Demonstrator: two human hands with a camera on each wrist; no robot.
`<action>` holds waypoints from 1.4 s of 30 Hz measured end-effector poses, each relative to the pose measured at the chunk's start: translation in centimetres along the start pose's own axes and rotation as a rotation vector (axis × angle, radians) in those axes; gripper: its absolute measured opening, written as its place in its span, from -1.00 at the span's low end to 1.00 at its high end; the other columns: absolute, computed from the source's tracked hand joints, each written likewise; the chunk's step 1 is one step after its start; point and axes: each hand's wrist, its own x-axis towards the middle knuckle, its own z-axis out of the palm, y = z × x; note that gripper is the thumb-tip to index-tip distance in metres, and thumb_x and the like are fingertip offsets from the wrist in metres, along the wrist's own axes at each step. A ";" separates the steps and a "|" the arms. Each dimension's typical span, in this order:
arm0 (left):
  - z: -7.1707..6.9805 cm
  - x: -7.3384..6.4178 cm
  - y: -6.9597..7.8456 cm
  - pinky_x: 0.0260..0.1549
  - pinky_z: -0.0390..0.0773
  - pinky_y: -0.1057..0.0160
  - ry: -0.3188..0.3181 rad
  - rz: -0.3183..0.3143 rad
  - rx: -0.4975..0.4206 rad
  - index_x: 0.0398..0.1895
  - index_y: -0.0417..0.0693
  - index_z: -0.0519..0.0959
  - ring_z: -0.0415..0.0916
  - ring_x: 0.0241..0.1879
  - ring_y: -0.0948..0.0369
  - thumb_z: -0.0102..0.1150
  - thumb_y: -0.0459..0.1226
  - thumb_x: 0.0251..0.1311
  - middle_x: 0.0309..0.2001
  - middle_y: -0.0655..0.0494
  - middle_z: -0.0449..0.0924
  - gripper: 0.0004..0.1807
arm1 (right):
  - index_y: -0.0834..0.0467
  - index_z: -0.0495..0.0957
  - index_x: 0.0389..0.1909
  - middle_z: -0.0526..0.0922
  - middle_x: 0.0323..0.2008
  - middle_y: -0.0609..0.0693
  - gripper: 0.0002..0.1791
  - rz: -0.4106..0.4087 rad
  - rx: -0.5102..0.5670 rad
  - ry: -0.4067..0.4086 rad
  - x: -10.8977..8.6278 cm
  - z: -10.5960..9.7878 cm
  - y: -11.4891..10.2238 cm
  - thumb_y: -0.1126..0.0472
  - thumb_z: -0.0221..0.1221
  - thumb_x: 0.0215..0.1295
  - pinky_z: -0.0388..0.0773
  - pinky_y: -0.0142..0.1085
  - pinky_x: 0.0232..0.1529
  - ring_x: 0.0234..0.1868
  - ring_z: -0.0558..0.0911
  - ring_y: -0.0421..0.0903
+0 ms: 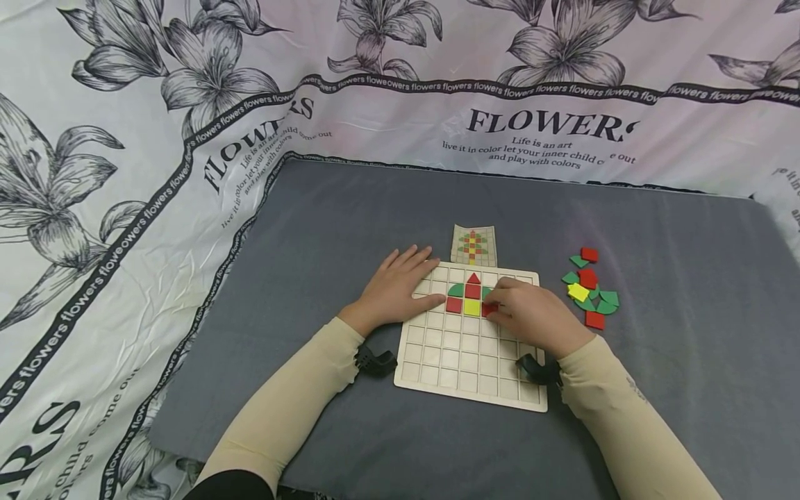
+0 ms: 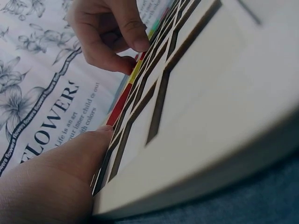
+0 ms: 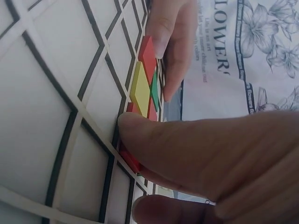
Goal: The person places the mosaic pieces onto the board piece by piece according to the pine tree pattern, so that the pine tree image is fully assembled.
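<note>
The right grip [image 1: 536,316] pinches a flat red tile [image 1: 489,311], probably seating it into the pale gridded board [image 1: 465,389] below; next seems to call for pressing. The left grip [image 1: 395,288] lies spread there.

Red square [image 1: 488,310], right of the yellow square [image 1: 471,307]: partly covered by the right hand [image 1: 537,312]. Green piece [image 1: 485,292], just beyond: partly covered, full outline hidden. Pattern card [image 1: 473,244], far side: markings too small to count. Right sleeve [image 1: 637,417]: cut off, near edge.
</note>
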 end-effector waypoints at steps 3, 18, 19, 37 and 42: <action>0.0 0.0 0.0 0.65 -0.34 0.01 0.002 0.000 0.001 0.70 0.22 0.15 -0.26 0.71 0.14 -0.06 0.37 0.47 0.71 0.16 -0.05 -0.13 | 0.16 0.82 -0.11 0.71 -0.25 -0.03 -0.77 0.000 0.006 0.002 -0.1 -0.2 -0.1 0.21 0.51 0.24 0.70 -0.20 -0.27 -0.33 0.61 -0.14; 0.0 -0.1 -0.1 0.66 -0.33 0.00 0.006 0.007 -0.009 0.70 0.21 0.15 -0.25 0.71 0.13 -0.05 0.36 0.46 0.71 0.14 -0.04 -0.12 | 0.25 0.79 -0.03 0.74 -0.10 0.09 -0.71 0.081 0.059 0.016 -1.0 -1.7 1.8 0.19 0.44 0.30 0.73 0.01 -0.08 -0.13 0.70 0.04; 0.1 -0.1 -0.1 0.66 -0.33 0.01 0.006 0.006 -0.008 0.70 0.21 0.15 -0.25 0.71 0.13 -0.05 0.37 0.46 0.71 0.14 -0.04 -0.12 | 0.26 0.79 -0.02 0.74 -0.09 0.10 -0.71 0.088 0.065 0.021 -1.1 -1.9 2.0 0.20 0.43 0.30 0.73 0.02 -0.07 -0.12 0.70 0.04; 0.1 0.2 0.0 0.66 -0.32 0.01 0.009 0.015 -0.009 0.69 0.20 0.17 -0.23 0.71 0.13 -0.06 0.37 0.46 0.71 0.14 -0.04 -0.12 | 0.32 0.71 0.08 0.75 -0.11 0.21 -0.67 0.240 0.128 0.044 -3.8 -5.9 7.1 0.23 0.36 0.37 0.64 -0.04 -0.26 -0.26 0.69 0.02; 0.1 0.1 -0.2 0.66 -0.32 0.01 0.009 0.010 -0.008 0.69 0.21 0.17 -0.24 0.71 0.13 -0.06 0.38 0.45 0.71 0.14 -0.03 -0.12 | 0.38 0.66 0.15 0.72 -0.09 0.29 -0.61 0.315 0.177 0.013 -4.6 -6.9 8.4 0.24 0.33 0.41 0.57 -0.20 -0.43 -0.27 0.71 0.05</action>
